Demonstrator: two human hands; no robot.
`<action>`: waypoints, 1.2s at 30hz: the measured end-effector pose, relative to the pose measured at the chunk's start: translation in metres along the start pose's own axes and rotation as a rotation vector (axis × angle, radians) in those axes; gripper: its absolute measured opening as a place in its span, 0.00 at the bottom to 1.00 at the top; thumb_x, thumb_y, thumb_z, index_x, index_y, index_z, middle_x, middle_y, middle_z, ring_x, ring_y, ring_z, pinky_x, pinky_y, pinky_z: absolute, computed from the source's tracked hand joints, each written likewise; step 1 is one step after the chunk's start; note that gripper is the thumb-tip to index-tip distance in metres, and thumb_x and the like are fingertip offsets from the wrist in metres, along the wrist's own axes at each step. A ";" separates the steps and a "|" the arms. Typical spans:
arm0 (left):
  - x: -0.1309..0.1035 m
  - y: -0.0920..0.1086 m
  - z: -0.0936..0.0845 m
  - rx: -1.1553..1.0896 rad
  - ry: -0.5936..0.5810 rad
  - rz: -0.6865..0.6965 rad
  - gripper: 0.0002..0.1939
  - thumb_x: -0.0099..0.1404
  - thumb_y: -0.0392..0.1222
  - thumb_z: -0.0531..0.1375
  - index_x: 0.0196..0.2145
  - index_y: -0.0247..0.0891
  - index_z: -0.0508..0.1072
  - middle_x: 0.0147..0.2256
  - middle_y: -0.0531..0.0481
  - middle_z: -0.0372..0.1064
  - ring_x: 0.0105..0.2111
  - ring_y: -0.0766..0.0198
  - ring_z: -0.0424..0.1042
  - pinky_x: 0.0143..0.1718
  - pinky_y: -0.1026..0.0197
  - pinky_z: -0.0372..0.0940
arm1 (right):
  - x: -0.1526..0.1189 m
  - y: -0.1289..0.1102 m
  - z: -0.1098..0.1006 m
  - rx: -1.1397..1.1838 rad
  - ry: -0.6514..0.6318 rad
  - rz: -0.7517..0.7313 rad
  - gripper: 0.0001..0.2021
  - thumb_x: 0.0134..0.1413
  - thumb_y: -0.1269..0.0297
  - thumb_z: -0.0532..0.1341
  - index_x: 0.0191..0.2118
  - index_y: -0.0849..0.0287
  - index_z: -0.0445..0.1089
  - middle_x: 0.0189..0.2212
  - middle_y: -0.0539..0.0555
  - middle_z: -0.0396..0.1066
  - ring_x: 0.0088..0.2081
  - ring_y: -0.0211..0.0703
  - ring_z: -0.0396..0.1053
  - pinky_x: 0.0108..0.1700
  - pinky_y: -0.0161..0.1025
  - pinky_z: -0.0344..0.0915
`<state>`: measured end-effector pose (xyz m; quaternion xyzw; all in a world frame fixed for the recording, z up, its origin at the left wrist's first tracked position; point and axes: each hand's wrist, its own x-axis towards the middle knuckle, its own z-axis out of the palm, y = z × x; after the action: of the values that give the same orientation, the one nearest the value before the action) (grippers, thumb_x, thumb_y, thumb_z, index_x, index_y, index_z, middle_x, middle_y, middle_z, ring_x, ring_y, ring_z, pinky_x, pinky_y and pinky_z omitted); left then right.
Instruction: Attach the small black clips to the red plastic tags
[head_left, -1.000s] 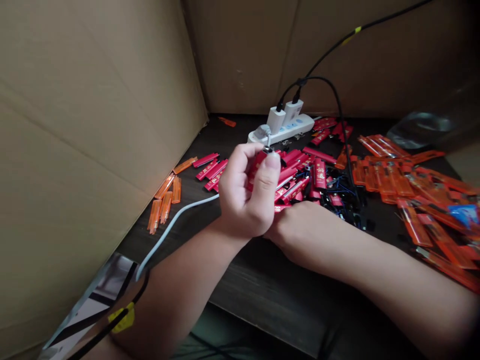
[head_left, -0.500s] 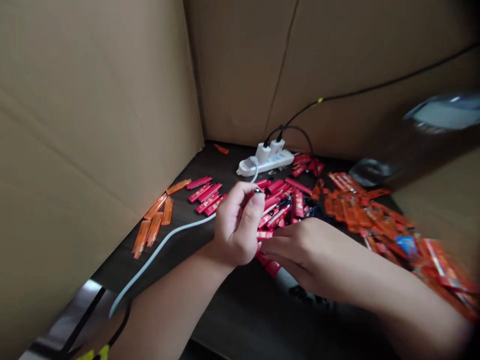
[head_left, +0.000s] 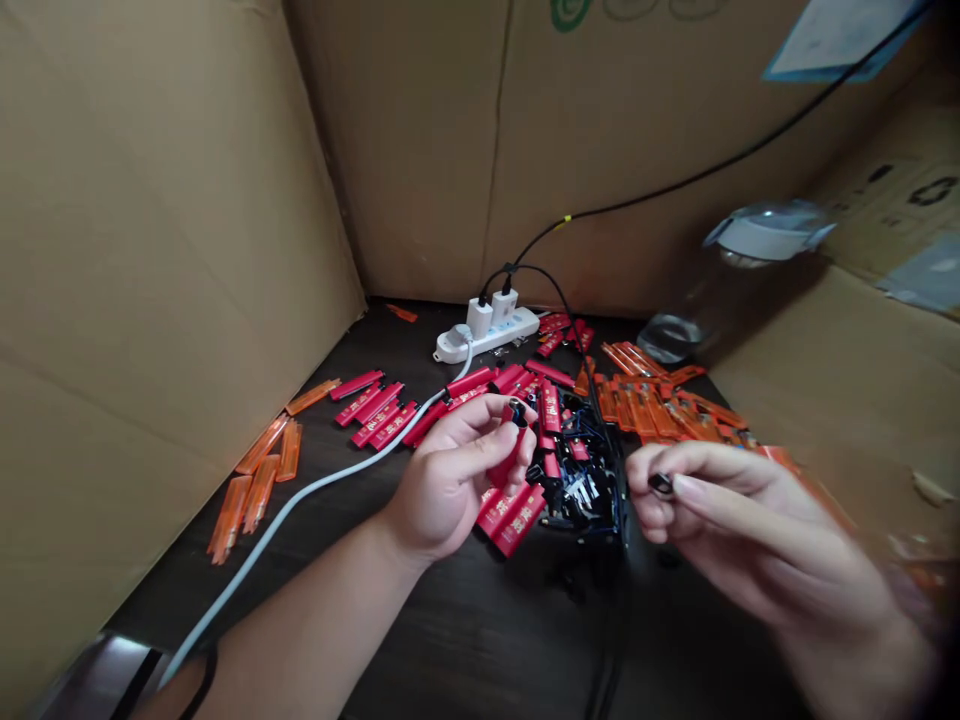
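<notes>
My left hand (head_left: 450,470) is closed around a red lighter (head_left: 507,458), whose dark top end shows beside the thumb. Between the thumb and forefinger of my right hand (head_left: 742,510) is a small black and metal lighter part (head_left: 661,484), pinched apart from the lighter. Below and between the hands lies a heap of small black and metal parts (head_left: 585,490), with red lighters among them. Two red lighters (head_left: 512,520) lie side by side under my left hand. More red lighters (head_left: 379,412) are lined up on the dark table to the left.
A white power strip (head_left: 487,338) with plugs stands at the back. A pale cable (head_left: 300,495) crosses the left side; a black cable (head_left: 720,165) rises right. Orange lighter bodies (head_left: 259,490) lie at left, others (head_left: 637,405) at right by a clear bottle (head_left: 750,270). Cardboard walls (head_left: 420,150) surround the table (head_left: 457,620).
My hands have moved apart; the right one has come away to the right with a small part in its pinch. The left hand has turned, exposing the red lighter. The view has shifted.
</notes>
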<state>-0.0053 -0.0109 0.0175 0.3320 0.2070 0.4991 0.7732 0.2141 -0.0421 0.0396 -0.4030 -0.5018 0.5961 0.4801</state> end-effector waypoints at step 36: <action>0.010 0.001 -0.004 0.225 0.253 0.036 0.05 0.60 0.38 0.59 0.34 0.35 0.68 0.26 0.52 0.63 0.20 0.72 0.60 0.19 0.70 0.57 | 0.023 0.006 -0.040 0.625 0.455 0.311 0.17 0.68 0.58 0.45 0.33 0.61 0.64 0.16 0.44 0.61 0.12 0.26 0.59 0.12 0.20 0.59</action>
<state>-0.0046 0.0001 0.0157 0.3547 0.3513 0.5242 0.6899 0.2462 -0.0115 0.0266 -0.4300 -0.1110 0.6810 0.5823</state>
